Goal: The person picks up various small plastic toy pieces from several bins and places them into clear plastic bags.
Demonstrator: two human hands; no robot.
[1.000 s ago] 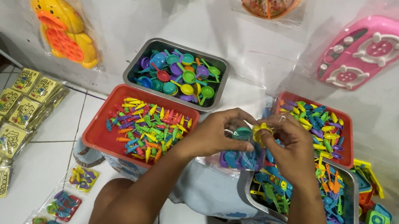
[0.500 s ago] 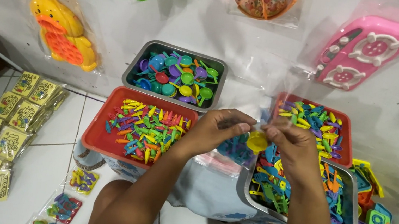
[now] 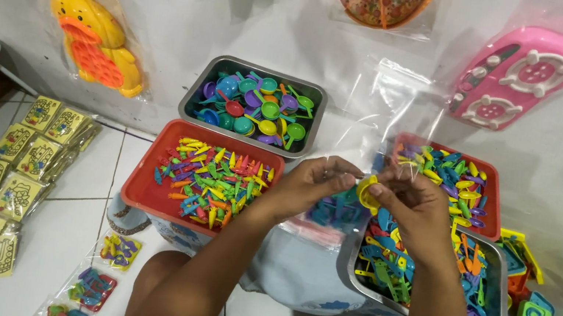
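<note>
**Both hands pinching yellow toy piece at bag mouth**

I'm watching via head cam. The left hand (image 3: 311,185) and right hand (image 3: 415,208) are meeting in the middle of the view. Both are closing thumb and fingertips on a small yellow toy piece (image 3: 368,192), so neither is open. The piece is sitting between the two hands, just above the near steel tray (image 3: 349,253) of mixed colour bits. A clear plastic bag (image 3: 396,112) is standing up right behind the hands, its lower part hidden by them.

Step in hand, as I'm judging it: sorting toy bits, w/ this piece being handled at the bag's mouth. I can't tell whether it's already inside the film. To my eye the next move is calling for a steady pinch and an open bag mouth, since the film is looking limp.

Around them:
- a red tray (image 3: 142,193) of tiny cutlery, left of the hands
- a steel tray (image 3: 196,90) of toy pans, further back
- another red tray (image 3: 486,203), to the right
- yellow packets (image 3: 15,148), lying on the floor tiles

Vs. 0.5 s ago, the hands are staying in approx. the same spot and are still gripping the piece. The bag is now showing more plainly above them.
</note>
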